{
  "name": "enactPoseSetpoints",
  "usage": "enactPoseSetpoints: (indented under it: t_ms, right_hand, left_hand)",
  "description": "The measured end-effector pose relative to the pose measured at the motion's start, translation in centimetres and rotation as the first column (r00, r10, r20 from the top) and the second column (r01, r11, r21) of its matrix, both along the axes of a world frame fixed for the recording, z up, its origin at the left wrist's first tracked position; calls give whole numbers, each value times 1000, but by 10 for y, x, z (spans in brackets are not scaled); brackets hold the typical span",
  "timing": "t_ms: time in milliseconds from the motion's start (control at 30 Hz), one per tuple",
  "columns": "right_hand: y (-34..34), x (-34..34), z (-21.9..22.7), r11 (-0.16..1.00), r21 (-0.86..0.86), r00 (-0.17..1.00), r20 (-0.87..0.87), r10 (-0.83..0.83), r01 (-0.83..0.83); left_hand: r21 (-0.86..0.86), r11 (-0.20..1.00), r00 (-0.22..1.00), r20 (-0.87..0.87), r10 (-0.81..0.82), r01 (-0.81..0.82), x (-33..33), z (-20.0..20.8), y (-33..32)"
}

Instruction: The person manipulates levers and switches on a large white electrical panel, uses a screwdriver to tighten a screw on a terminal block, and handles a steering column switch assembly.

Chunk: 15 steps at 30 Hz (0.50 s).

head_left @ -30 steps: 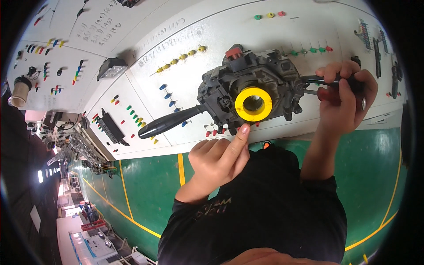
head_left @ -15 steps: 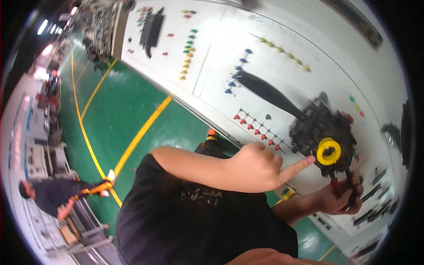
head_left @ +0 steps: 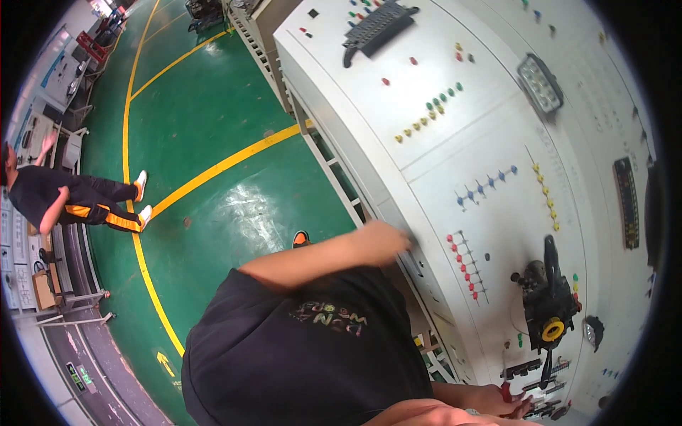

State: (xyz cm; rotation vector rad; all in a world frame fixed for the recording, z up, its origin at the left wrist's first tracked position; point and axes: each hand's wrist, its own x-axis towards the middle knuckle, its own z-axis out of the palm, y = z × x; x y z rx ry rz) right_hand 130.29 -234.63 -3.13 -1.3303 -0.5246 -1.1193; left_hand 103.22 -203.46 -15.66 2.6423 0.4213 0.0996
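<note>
My left hand (head_left: 384,242) is at the near edge of the white panel (head_left: 433,213), slightly blurred, with its fingers curled in and nothing visible in them. Low on the right, my right hand (head_left: 501,401) is closed around a red-handled tool (head_left: 506,392), whose remaining part is mostly hidden by the fingers. Just beyond that hand, a black steering column switch (head_left: 543,302) with a yellow ring (head_left: 553,329) at its centre is mounted on the panel. One black stalk (head_left: 550,259) points up from it and another (head_left: 546,369) points down.
Red sockets (head_left: 462,268), blue sockets (head_left: 481,186) and yellow sockets (head_left: 545,190) stud the panel. A black connector block (head_left: 380,28) and a lamp unit (head_left: 540,84) are farther off. Another person (head_left: 67,195) stands at the left on the green floor (head_left: 234,206).
My left hand has drawn back from the yellow ring to the panel's near edge, its pointing finger no longer showing. My right hand has come away from the lower stalk. The view has shifted.
</note>
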Motion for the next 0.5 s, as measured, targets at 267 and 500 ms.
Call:
enactPoseSetpoints:
  t_ms: [267, 500]
  right_hand:
    - [96, -91, 37, 468, 196, 462, -78, 883, -862]
    - [267, -183, 5, -230, 140, -246, -804, 541, -963]
  left_hand:
    - [-117, 651, 567, -622, 540, -750, -250, -215, 61]
    - [-187, -16, 140, -788, 600, -982, -452, -302, -37]
